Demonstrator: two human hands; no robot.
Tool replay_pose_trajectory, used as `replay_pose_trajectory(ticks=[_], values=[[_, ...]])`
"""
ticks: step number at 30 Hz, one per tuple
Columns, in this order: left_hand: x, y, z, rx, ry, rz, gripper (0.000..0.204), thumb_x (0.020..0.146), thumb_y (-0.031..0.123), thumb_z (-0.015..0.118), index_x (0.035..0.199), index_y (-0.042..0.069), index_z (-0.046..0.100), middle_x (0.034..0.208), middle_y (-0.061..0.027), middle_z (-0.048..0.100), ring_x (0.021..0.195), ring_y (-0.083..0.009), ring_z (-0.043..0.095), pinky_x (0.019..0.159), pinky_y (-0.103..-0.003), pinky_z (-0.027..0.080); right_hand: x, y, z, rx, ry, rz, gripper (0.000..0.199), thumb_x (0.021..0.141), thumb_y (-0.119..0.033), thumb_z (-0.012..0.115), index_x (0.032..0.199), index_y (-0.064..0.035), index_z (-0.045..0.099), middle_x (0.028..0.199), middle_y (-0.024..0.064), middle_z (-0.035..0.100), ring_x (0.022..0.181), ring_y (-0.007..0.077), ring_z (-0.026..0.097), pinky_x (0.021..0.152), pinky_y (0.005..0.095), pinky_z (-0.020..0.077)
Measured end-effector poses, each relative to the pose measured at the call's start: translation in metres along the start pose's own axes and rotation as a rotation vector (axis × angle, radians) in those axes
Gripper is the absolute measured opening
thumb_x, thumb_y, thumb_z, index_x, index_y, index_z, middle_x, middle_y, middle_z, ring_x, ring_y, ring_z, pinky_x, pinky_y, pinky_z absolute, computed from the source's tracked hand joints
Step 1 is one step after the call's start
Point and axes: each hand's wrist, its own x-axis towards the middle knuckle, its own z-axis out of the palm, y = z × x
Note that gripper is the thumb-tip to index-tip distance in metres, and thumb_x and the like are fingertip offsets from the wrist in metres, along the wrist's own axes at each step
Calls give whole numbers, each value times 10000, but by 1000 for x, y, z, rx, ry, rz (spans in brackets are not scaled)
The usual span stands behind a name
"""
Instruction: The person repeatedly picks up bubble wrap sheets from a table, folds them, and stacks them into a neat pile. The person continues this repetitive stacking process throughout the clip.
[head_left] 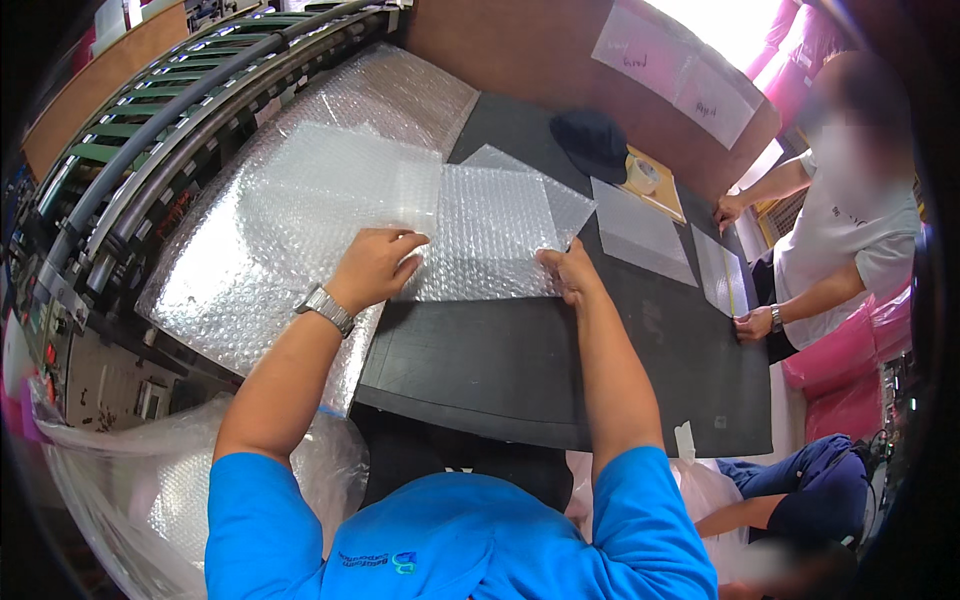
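**Squaring the bubble-wrap sheet on the black mat**

We had the small rectangular sheet of clear bubble wrap (490,235) lying flat on the black rubber-like work mat (560,370), its left edge overlapping the big loose spread of bubble wrap (270,230) that draped off toward the green roller conveyor (150,120). Our left hand (375,268), with a metal wristwatch (325,308) on that wrist, pressed down on the sheet's lower left part, fingers curled loosely and resting on the film rather than closed around it. Our right hand (568,272) pinched the lower right corner, thumb and fingers closed on the edge.

To do this step well, we judged that the left palm should stay flat as an anchor while the right hand drew the corner taut, so the sheet lay smooth and did not drag the larger wrap with it. A light pinch seemed best, since the film looked slippery and easy to crease.

Across the mat, another person (850,230) held a clear flat sheet (722,275) with both hands, near a roll of tape (641,175) and a dark cap (592,142).
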Motion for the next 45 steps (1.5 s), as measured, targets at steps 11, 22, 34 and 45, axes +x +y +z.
replay_pose_trajectory(ticks=[11, 22, 34, 45], values=[[2, 36, -37, 31, 506, 316, 237, 709, 233, 650, 895, 99, 588, 682, -45, 564, 579, -211, 551, 531, -289, 453, -65, 8, -68, 114, -28, 86, 272, 791, -143, 499, 1018, 8, 502, 895, 90, 552, 782, 192, 552, 697, 324, 447], [-13, -20, -30, 634, -408, -777, 584, 805, 459, 466, 1313, 202, 334, 1358, -206, 244, 1275, -360, 184, 994, -566, 141, -153, 9, -142, 259, 365, -322, 213, 791, -131, 513, 985, -42, 516, 826, 50, 559, 701, 127, 550, 569, 277, 447], [3, 85, 68, -429, -130, -811, 539, 782, 230, 541, 1261, 54, 369, 1057, -199, 483, 981, -327, 471, 850, -440, 386, -217, 46, -136, -51, 362, -57, 444, 713, -127, 590, 1124, -25, 458, 927, 84, 560, 794, 170, 553, 699, 281, 447], [3, 103, 58, -1304, -63, -834, 547, 786, 140, 618, 1238, 16, 336, 1087, -155, 516, 950, -219, 542, 822, -345, 452, -218, 33, -101, 59, 176, -213, 855, 632, -13, 624, 1351, -76, 166, 1160, 151, 452, 1076, 203, 435, 920, 320, 339]])
